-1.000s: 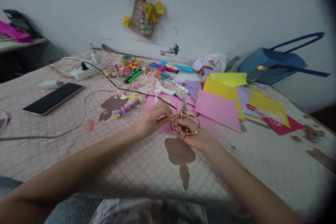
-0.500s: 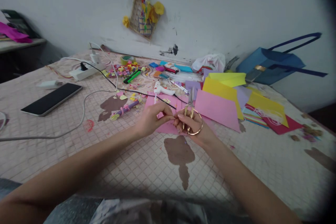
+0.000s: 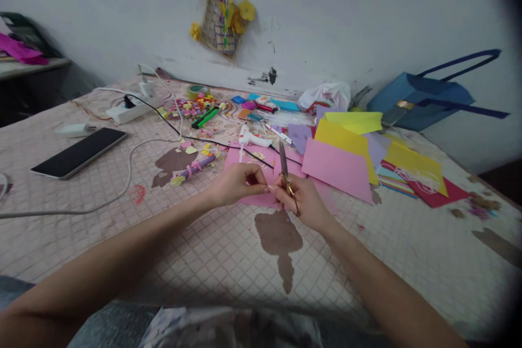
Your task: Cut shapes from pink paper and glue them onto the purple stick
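Small pale piece [image 3: 269,188]: pinched where the fingertips of both hands meet, above the table; its exact shape cannot be told. Left hand [image 3: 243,184]: thumb and forefinger pressed together at the piece. Right hand [image 3: 302,198]: thumb and fingertips brought to the same point, with gold-handled scissors [image 3: 284,166] also held in it, blades pointed up and away from the wearer. Whether the blades are fully closed cannot be told.

Beyond the hands, pink paper [image 3: 233,159] is laid flat on the table, and a white glue gun [image 3: 256,140] is seen at its far edge. Near it, a white pen [image 3: 279,134] is placed. To the left, a purple roll [image 3: 199,167] is wrapped with a pink band. Farther back, a green-and-black cutter [image 3: 205,118] is set beside scattered paper cut-outs [image 3: 185,109], with a roll of tape [image 3: 198,91] behind.

At far left, a dark-screened device [image 3: 79,153] and a white power strip [image 3: 132,111] are found, the latter with plugs inserted. To the right, pink, yellow and red sheets [image 3: 338,168] are overlapped; a blue bag [image 3: 420,100] is placed behind them. All is borne by a table [image 3: 183,261] covered in worn, grid-patterned material. On the wall, a decorated frame [image 3: 212,16] is hung.
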Motion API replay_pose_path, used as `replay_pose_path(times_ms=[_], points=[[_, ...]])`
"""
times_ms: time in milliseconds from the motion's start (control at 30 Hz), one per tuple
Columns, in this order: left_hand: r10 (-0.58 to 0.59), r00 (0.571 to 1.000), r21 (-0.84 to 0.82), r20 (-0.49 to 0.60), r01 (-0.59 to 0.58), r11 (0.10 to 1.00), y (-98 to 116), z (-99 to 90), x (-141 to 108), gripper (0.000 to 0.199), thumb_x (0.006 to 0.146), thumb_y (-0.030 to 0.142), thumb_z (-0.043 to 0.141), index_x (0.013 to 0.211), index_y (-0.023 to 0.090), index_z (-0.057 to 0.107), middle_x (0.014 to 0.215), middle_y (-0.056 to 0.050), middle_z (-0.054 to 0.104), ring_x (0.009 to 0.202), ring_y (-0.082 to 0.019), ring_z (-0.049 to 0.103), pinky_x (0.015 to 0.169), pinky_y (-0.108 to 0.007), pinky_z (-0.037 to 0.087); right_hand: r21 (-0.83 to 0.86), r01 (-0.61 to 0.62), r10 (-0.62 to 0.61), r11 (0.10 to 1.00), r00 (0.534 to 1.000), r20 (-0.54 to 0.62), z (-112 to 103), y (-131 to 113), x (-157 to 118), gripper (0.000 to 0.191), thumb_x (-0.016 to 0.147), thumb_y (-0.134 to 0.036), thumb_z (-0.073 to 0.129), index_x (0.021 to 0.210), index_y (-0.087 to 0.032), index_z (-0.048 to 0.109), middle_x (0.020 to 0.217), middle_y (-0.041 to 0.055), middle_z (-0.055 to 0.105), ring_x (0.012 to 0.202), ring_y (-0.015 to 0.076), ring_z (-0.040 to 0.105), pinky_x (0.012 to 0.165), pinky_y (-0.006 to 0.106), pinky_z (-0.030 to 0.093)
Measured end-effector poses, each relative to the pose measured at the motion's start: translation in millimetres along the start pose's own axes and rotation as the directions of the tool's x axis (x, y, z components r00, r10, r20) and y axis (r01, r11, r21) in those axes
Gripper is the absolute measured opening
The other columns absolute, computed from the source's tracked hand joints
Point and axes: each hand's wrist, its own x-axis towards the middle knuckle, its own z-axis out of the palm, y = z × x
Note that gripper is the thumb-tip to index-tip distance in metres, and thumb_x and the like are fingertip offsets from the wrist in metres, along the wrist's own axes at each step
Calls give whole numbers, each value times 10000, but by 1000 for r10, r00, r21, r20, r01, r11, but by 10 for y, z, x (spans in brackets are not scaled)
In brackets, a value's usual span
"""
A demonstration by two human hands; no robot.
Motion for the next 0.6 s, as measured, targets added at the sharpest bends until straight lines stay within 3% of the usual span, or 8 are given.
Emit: replay_pose_path(times_ms=[100,233,433,600], points=[[21,996,-65,81,-15,998,17,-19,-2,204,758,296,653,698,115,581,651,-18,597,591,-97,532,532,-208,425,56,-25,21,998,997,73,-14,20,16,215,783,-371,625,707,-188,541,547,-25,564,426,100,500,427,219,381],[29,990,-139,138,-9,990,0,-11,-1,184,747,275,666,715,109,592,703,-41,632,649,-120,579,587,-233,456,91,-45,41,995,998,55,-16,48,47,251,818,-409,557,718,-189,490,527,-35,554,389,84,484,392,201,371],[-7,993,-143,121,24,989,-6,-6,10,196,741,290,667,728,107,599,682,-32,616,623,-105,553,577,-218,446,102,-98,107,990,991,-81,19,52,48,286,822,-428,526,687,-186,455,486,-49,530,340,65,445,344,172,344],[-24,997,-133,76,34,991,41,-33,15,148,816,251,566,841,116,622,807,-65,643,740,-131,593,686,-245,473,22,-96,98,995,968,-232,-60,82,92,260,803,-389,545,676,-167,499,524,-29,542,348,61,434,342,176,331]])
